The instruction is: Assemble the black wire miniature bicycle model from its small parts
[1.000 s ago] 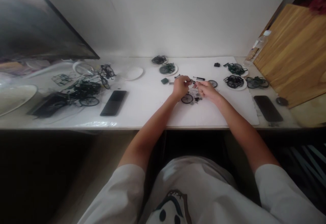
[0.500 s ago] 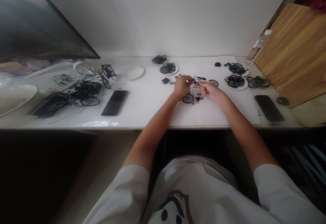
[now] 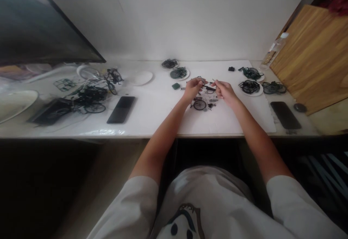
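Note:
Over the white paper (image 3: 163, 116), my left hand (image 3: 191, 89) pinches a small dark model bicycle part (image 3: 202, 81) between thumb and fingers. A short gap to the right, my right hand (image 3: 225, 91) is closed, its fingertips on a thin little piece (image 3: 213, 81) too small to name. Below and between the hands lie loose parts: a spoked toy wheel (image 3: 199, 104), a small black piece (image 3: 210, 105) and other tiny bits. A black bar-shaped part (image 3: 210, 88) shows between the hands. Left of my left hand sits a small green block (image 3: 176, 86).
Small plates of dark bicycle parts stand at the back (image 3: 187, 74) and right (image 3: 257, 93). Assembled model bicycles (image 3: 94, 108) crowd the left, beside a phone (image 3: 121, 109). Another phone (image 3: 285, 115), a bottle (image 3: 274, 52) and a wooden board (image 3: 315, 58) are at right.
My hands have drawn apart: the fingertips were nearly together over the small part, and now a gap shows between them. The view has shifted slightly.

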`<control>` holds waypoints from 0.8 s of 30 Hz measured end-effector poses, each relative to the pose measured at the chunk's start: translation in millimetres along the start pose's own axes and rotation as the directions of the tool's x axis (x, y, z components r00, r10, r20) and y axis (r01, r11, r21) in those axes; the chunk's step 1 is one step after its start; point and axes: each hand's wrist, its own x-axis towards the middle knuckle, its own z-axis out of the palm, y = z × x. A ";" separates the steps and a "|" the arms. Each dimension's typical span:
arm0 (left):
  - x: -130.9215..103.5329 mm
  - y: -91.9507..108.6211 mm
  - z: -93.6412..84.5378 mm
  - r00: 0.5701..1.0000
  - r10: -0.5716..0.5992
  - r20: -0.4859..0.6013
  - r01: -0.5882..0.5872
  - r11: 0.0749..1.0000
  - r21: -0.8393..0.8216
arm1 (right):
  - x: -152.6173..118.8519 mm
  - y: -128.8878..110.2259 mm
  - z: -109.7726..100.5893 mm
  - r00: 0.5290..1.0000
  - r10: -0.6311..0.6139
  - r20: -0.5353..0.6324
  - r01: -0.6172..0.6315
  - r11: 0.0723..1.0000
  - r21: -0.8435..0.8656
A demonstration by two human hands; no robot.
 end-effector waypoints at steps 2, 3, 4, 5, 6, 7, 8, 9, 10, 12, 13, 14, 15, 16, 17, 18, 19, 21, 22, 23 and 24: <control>-1.6 2.8 0.1 0.999 -0.035 0.028 0.037 0.998 -0.060 | 0.1 1.3 1.2 0.999 -0.010 -0.031 0.009 0.999 -0.049; -2.4 3.8 0.1 0.998 -0.043 0.038 0.046 0.996 -0.081 | 0.2 2.3 1.8 0.999 -0.021 -0.046 0.017 0.996 -0.083; -3.0 4.2 -0.1 0.998 -0.046 0.045 0.051 0.994 -0.097 | 0.2 3.5 2.4 0.997 -0.043 -0.060 0.035 0.991 -0.129; -3.4 4.2 -0.3 0.998 -0.047 0.050 0.053 0.993 -0.110 | 0.1 4.7 2.8 0.994 -0.082 -0.075 0.066 0.979 -0.191; -3.7 3.6 -0.6 0.997 -0.047 0.054 0.053 0.991 -0.120 | -0.1 5.7 3.3 0.986 -0.138 -0.089 0.110 0.959 -0.262; -3.8 2.8 -0.9 0.997 -0.046 0.058 0.053 0.990 -0.129 | -0.5 6.6 3.8 0.974 -0.204 -0.097 0.161 0.929 -0.334; -3.8 2.0 -1.2 0.997 -0.044 0.065 0.053 0.989 -0.139 | -1.1 7.2 4.3 0.958 -0.270 -0.097 0.211 0.893 -0.398; -3.9 1.3 -1.3 0.996 -0.044 0.075 0.055 0.987 -0.149 | -1.8 7.6 4.9 0.942 -0.324 -0.093 0.251 0.859 -0.446; -4.0 0.9 -1.4 0.995 -0.045 0.086 0.058 0.986 -0.157 | -2.7 7.7 5.5 0.929 -0.359 -0.090 0.276 0.834 -0.478; -4.6 1.7 -1.1 0.993 -0.050 0.105 0.067 0.984 -0.164 | -4.5 7.3 6.7 0.921 -0.378 -0.089 0.287 0.816 -0.503; -5.0 2.8 -0.7 0.992 -0.055 0.110 0.072 0.984 -0.160 | -5.4 7.0 7.3 0.921 -0.378 -0.091 0.285 0.817 -0.502; -5.5 4.1 -0.3 0.992 -0.061 0.113 0.078 0.985 -0.152 | -6.2 6.7 8.0 0.921 -0.378 -0.094 0.287 0.822 -0.493; -6.0 5.6 0.3 0.991 -0.066 0.114 0.082 0.986 -0.144 | -7.0 6.4 8.7 0.921 -0.379 -0.095 0.292 0.829 -0.477; -6.5 6.9 0.8 0.991 -0.069 0.114 0.085 0.987 -0.137 | -7.7 6.2 9.3 0.920 -0.380 -0.094 0.299 0.837 -0.458; -6.8 8.0 1.3 0.991 -0.071 0.115 0.086 0.987 -0.133 | -8.4 6.1 10.0 0.921 -0.379 -0.091 0.304 0.844 -0.441; -7.2 8.7 1.6 0.990 -0.072 0.119 0.088 0.987 -0.131 | -9.0 6.0 10.8 0.922 -0.378 -0.086 0.308 0.848 -0.431; -7.4 8.9 1.9 0.989 -0.073 0.125 0.090 0.987 -0.133 | -9.6 5.9 11.5 0.923 -0.377 -0.078 0.310 0.848 -0.429; -7.8 8.5 2.4 0.986 -0.075 0.149 0.097 0.984 -0.148 | -10.8 5.6 12.9 0.922 -0.383 -0.060 0.320 0.839 -0.440; -8.1 8.0 2.7 0.983 -0.076 0.165 0.103 0.981 -0.162 | -11.3 5.4 13.6 0.920 -0.388 -0.050 0.327 0.833 -0.446; -8.4 7.5 3.0 0.981 -0.076 0.180 0.109 0.978 -0.178 | -11.7 5.1 14.1 0.918 -0.394 -0.041 0.335 0.828 -0.451; -8.7 7.0 3.4 0.978 -0.074 0.193 0.113 0.974 -0.197 | -12.0 4.8 14.6 0.916 -0.400 -0.034 0.343 0.824 -0.451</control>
